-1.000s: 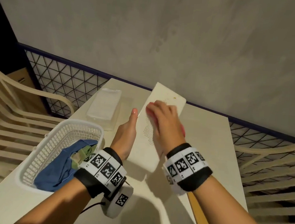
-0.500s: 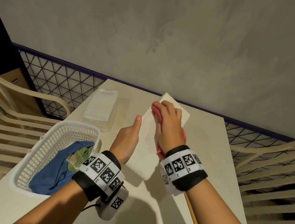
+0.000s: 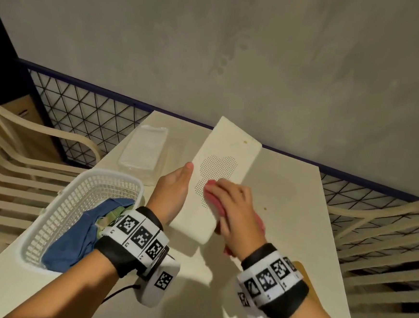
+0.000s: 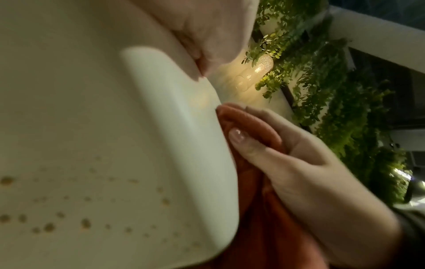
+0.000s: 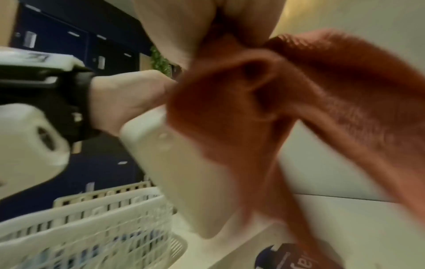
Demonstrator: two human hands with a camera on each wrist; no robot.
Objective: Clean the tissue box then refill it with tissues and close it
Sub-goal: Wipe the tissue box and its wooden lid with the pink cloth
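Observation:
The white tissue box [image 3: 229, 145], long and flat with a dotted heart pattern, is held tilted above the table. My left hand [image 3: 173, 193] grips its left edge, thumb along the side and fingers hidden underneath. My right hand [image 3: 232, 205] clutches a red cloth [image 3: 211, 199] and presses it on the box's upper face, near the dotted patch. In the left wrist view the cloth [image 4: 253, 227] lies against the box's rounded edge [image 4: 179, 145]. The right wrist view shows the cloth [image 5: 299, 91] bunched and hanging over the box [image 5: 184, 172].
A clear-wrapped tissue pack [image 3: 144, 151] lies on the cream table [image 3: 288, 190] at the back left. A white basket [image 3: 80, 199] holding a blue cloth [image 3: 71, 243] stands at the left edge. Plastic chairs [image 3: 14, 168] flank the table, and a mesh railing [image 3: 94, 114] runs behind.
My right hand has drawn the red cloth from the box's far end back toward its near half. The left hand keeps its hold on the box.

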